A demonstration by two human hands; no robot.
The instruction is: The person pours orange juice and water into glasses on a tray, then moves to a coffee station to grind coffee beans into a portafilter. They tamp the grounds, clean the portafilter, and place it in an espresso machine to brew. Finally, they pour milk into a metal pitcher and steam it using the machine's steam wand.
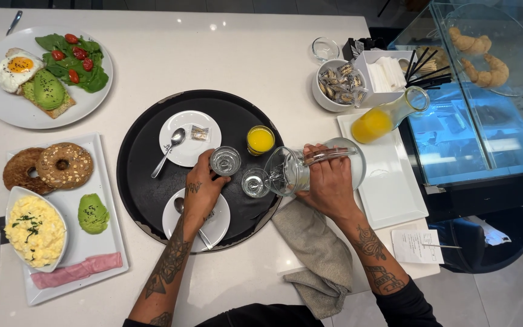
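Right hand [328, 184] gripped the handle of a glass water carafe [310, 166], tipped so its spout hung over a small glass [255, 182] on the round black tray [146, 181] — left hand [204, 184] closed around a neighbouring water glass [225, 161], steadying it.

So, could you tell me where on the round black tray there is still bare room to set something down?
The round black tray is bare along its left side, beside the white saucer with the spoon. Its right half is crowded: orange juice glass, two water glasses, both hands, tilted glass jug.
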